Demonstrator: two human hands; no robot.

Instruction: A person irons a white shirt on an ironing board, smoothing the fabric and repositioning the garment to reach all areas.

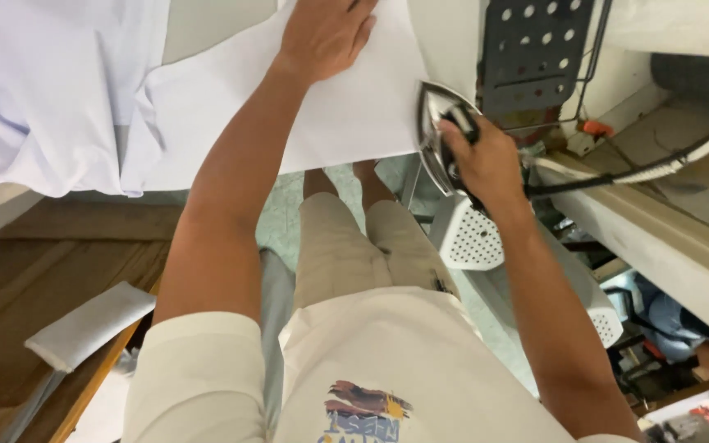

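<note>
My left hand point(324, 33) lies flat, fingers together, on a white garment point(231, 98) spread over the ironing surface at the top of the view. My right hand point(486, 160) grips the black handle of a metal iron point(432, 135), which is tipped on its side at the garment's right edge, its shiny soleplate facing left. A thick white cord point(658, 168) runs from the iron off to the right.
A perforated dark metal iron rest point(535, 53) stands at the top right. A white perforated stand point(469, 238) sits below the iron. A wooden bench with a folded white cloth point(88, 324) lies lower left. A cluttered shelf edge point(666, 246) runs along the right.
</note>
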